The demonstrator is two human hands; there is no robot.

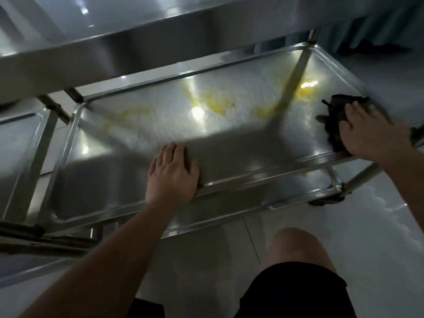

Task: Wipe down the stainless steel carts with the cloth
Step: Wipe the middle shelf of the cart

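I look down at a lower shelf of a stainless steel cart [142, 131] with a raised rim. Yellow smears [218, 105] streak the far half of the shelf. My left hand [172, 173] lies flat on the shelf's near edge, fingers straight. At the shelf's right end my right hand [369, 134] presses a dark cloth [337, 115] onto the metal, fingers spread over it. Part of the cloth is hidden under the hand.
An upper shelf [114, 53] of the cart overhangs at the top. A second cart's shelf [16, 138] adjoins on the left. A cart leg and caster [330, 198] stand at the right. My bare knee [296, 246] is over the pale tiled floor.
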